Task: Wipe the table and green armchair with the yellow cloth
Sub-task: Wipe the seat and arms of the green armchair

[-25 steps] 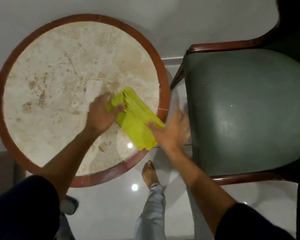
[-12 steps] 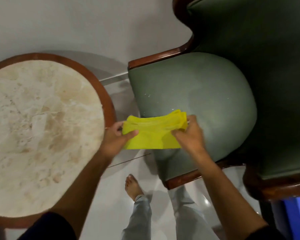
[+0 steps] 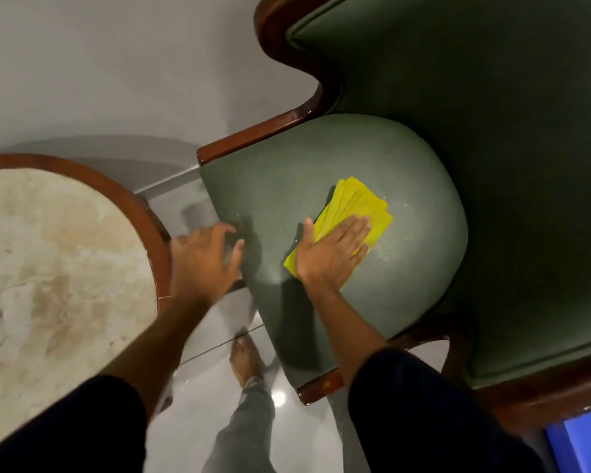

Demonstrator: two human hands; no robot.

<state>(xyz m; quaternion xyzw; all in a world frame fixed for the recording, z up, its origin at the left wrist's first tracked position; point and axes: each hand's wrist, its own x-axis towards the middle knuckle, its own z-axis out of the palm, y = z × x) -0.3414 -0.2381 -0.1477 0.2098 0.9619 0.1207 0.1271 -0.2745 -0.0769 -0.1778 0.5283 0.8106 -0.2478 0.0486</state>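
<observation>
The folded yellow cloth (image 3: pixel 359 208) lies flat on the seat of the green armchair (image 3: pixel 406 186). My right hand (image 3: pixel 330 252) presses down on its near half, fingers spread flat. White specks dot the seat just right of the cloth. My left hand (image 3: pixel 203 259) hovers over the seat's left front edge, fingers apart, holding nothing, slightly blurred. The round marble table (image 3: pixel 48 254) with a brown wooden rim stands at the left.
The armchair has dark wooden arms and frame (image 3: pixel 263 134) and a tall green back at the upper right. A bare foot (image 3: pixel 246 361) stands on the glossy white floor between table and chair. A blue object (image 3: pixel 584 442) is at the lower right corner.
The cloth left the table, was held by both hands above the chair, and now lies on the seat under my right hand. My left hand has let go of it.
</observation>
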